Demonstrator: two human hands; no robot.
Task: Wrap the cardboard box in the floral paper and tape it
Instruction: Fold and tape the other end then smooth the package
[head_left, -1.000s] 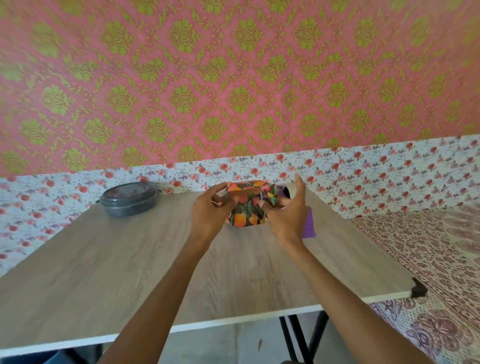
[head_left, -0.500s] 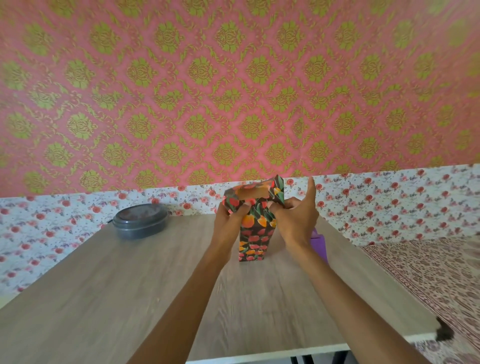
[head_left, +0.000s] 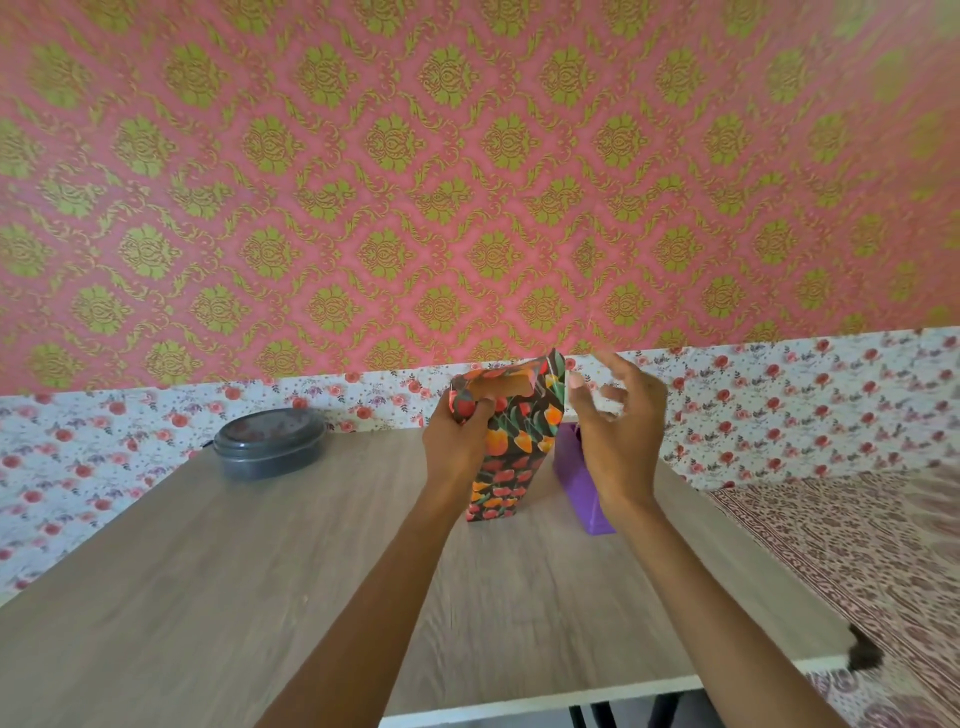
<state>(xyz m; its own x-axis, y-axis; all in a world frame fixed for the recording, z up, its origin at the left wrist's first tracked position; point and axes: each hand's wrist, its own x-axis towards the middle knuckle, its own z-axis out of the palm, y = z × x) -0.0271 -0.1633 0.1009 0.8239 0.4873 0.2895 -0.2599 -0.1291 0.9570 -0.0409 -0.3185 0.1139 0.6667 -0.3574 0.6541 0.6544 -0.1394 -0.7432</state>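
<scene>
The cardboard box (head_left: 503, 387) stands upright on the wooden table (head_left: 260, 571), its sides covered by dark floral paper (head_left: 511, 447) with orange and red flowers. Bare brown cardboard shows at the open top end, and a paper flap sticks up at the top right. My left hand (head_left: 457, 441) grips the box's upper left side, thumb pressing the paper. My right hand (head_left: 618, 441) is off the box, just to its right, fingers curled around a blurred whitish thing that looks like a tape roll (head_left: 607, 402).
A purple box-like object (head_left: 576, 483) sits on the table right of the wrapped box, partly behind my right wrist. A dark lidded round container (head_left: 270, 449) is at the back left. The table's front edge is near me; a patterned bedcover (head_left: 857, 545) lies right.
The box was turned from lying flat to standing on end. My right hand has let go of its top and moved away to the right. The left hand stays on the box.
</scene>
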